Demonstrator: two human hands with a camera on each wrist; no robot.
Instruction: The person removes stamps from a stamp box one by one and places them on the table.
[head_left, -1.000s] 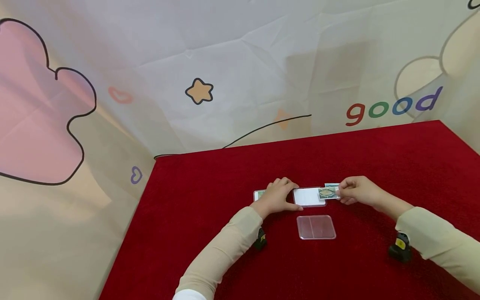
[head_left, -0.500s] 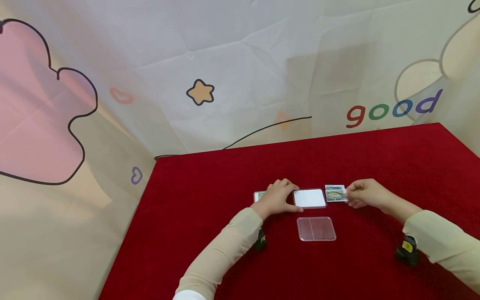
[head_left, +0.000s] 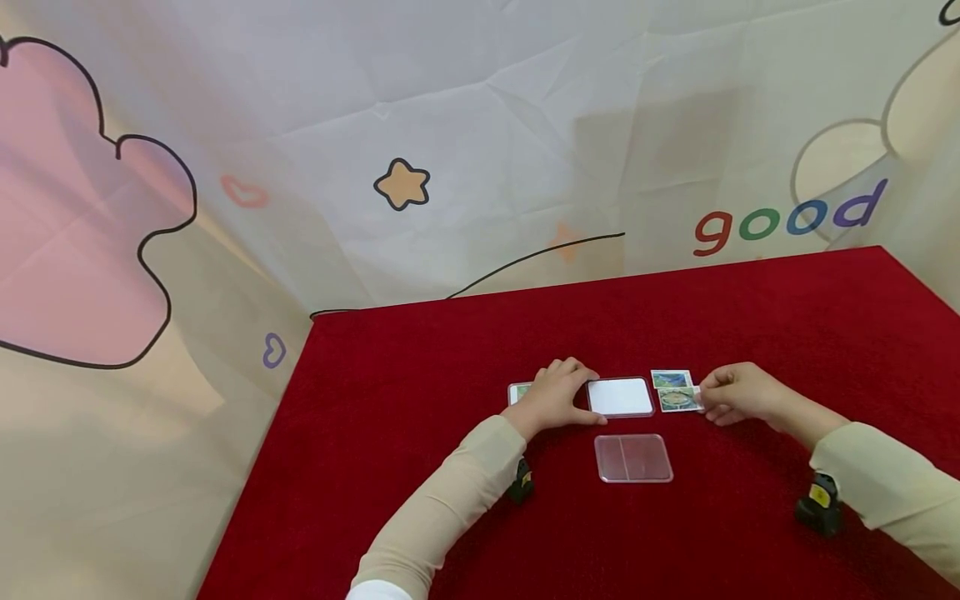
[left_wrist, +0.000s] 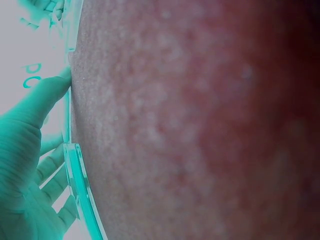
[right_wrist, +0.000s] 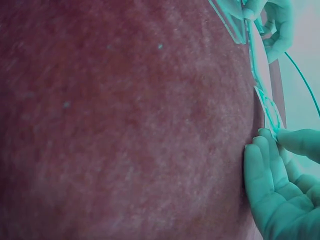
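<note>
My left hand (head_left: pixel 553 397) spans a flat clear plastic case (head_left: pixel 619 397) with a white insert, thumb at its near edge and fingers at its far edge. Between thumb and fingertips, my right hand (head_left: pixel 738 393) pinches the right end of a small printed stamp (head_left: pixel 677 399), just right of the case. A second stamp (head_left: pixel 670 379) lies behind it and is partly overlapped. In the right wrist view, the pinched stamp (right_wrist: pixel 270 110) is seen nearly edge-on. The case's left end is covered by my left hand.
A clear lid (head_left: pixel 634 458) with a line across it lies in front of the case. Another case with a greenish picture (head_left: pixel 519 392) is partly hidden behind my left hand. All rest on a red cloth-covered table (head_left: pixel 450 358), with a printed backdrop (head_left: pixel 495 150) behind.
My right hand has drawn the stamp rightward off the white insert and slightly toward me, exposing more of the second stamp. The left hand stays in place.
</note>
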